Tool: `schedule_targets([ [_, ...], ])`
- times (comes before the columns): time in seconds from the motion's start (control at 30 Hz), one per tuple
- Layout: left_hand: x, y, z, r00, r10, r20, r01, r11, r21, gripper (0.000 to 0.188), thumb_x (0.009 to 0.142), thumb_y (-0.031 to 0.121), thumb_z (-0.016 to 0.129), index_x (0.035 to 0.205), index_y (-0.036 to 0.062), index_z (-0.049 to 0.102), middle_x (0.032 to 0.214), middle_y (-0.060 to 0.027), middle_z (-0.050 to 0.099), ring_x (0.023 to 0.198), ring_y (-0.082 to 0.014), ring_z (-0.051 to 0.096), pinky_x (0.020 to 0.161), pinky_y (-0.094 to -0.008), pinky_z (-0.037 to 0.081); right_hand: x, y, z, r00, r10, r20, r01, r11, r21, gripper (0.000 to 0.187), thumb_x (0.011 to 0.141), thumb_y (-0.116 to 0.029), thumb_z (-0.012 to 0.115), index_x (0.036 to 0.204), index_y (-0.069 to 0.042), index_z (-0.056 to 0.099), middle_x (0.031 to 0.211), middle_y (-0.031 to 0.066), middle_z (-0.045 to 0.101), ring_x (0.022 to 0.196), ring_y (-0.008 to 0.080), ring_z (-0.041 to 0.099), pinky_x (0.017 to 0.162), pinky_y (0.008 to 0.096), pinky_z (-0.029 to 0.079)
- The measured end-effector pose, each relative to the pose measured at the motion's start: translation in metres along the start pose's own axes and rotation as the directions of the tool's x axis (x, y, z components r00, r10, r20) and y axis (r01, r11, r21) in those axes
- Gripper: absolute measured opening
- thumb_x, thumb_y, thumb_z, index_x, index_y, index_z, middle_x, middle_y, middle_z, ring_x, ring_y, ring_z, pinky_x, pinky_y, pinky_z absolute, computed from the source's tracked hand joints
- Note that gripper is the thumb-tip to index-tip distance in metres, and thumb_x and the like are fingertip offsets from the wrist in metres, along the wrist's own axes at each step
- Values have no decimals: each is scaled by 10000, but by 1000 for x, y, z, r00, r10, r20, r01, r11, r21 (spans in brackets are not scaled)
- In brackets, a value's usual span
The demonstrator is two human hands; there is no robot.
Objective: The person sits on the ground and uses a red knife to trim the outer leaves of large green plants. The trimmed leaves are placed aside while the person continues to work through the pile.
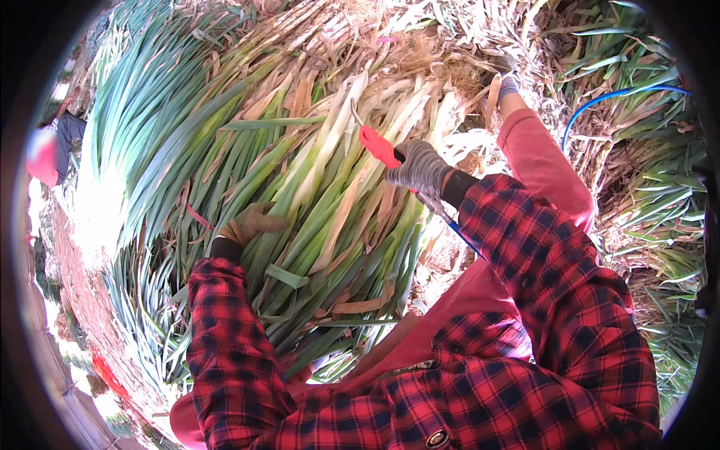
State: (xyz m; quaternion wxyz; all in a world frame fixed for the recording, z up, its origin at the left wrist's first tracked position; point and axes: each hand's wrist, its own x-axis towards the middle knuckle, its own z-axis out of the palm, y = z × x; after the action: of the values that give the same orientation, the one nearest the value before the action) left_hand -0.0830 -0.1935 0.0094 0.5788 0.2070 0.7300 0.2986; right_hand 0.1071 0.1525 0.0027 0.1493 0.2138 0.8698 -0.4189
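Note:
A large heap of long green onions (pixel 322 187) lies in front of me, white stems toward the far right and green leaves toward the left and near side. Grey-gloved, my right hand (pixel 424 166) grips a red air blow gun (pixel 379 146) over the stems. Its thin bent metal nozzle points up and left, and a blue hose (pixel 466 236) runs back from it under my right sleeve. My left hand (pixel 256 223), in a brownish glove, is closed around some onion leaves at the heap's left middle; its fingertips are partly hidden among them.
Dry husks and roots (pixel 450 56) are strewn at the far side. More onions (pixel 667 202) are piled along the right, where a loop of blue hose (pixel 630 91) lies. My outstretched leg in red trousers (pixel 547 161) borders the heap. A red and dark object (pixel 45 156) stands far left.

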Motion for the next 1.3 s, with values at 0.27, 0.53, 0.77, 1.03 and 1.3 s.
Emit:
schedule_targets([
  [0.27, -1, 0, 4, 992, -4, -125, 21, 990, 138, 783, 737, 326, 830, 1302, -129, 534, 1111, -118, 683, 1017, -166, 634, 896, -304, 503, 66, 9, -32, 998, 43, -39, -41, 998, 47, 331, 745, -256, 757, 894, 37, 722, 666, 86, 671, 580, 148, 614, 611, 327, 512],
  [0.53, 8, 4, 8, 996, -24, -80, 35, 990, 140, 773, 740, 298, 834, 1306, -127, 523, 1076, -110, 691, 983, -138, 631, 879, -293, 510, 125, 41, -45, 994, 31, -107, -9, 980, 197, 268, 748, -172, 799, 942, -2, 724, 738, 61, 692, 614, 141, 646, 602, 301, 517],
  [0.77, -15, 24, 77, 926, 150, -346, 158, 678, 718, 577, 835, 381, 697, 1293, 50, 582, 977, -151, 717, 899, -327, 685, 842, -436, 527, -13, -21, -43, 989, -134, 58, 122, 977, 172, 294, 754, -226, 770, 856, 26, 658, 666, 61, 624, 616, 126, 564, 622, 329, 486],
  [1.03, 21, 38, 16, 582, 574, -576, 62, 674, 736, 449, 857, 371, 678, 1212, 101, 629, 1056, -168, 666, 954, -365, 633, 837, -479, 506, -71, -15, -41, 988, -148, 49, 132, 961, 242, 344, 706, -224, 773, 884, 34, 631, 694, 98, 596, 647, 147, 519, 638, 349, 471],
  [1.3, 63, 26, -28, 738, -26, -674, 540, 622, 567, 581, 728, 406, 779, 1195, 82, 657, 1131, -198, 688, 1092, -372, 643, 943, -435, 497, -53, -3, -23, 988, -120, 93, 95, 966, 239, 384, 681, -267, 768, 861, 45, 634, 657, 130, 593, 621, 180, 569, 646, 357, 484],
])
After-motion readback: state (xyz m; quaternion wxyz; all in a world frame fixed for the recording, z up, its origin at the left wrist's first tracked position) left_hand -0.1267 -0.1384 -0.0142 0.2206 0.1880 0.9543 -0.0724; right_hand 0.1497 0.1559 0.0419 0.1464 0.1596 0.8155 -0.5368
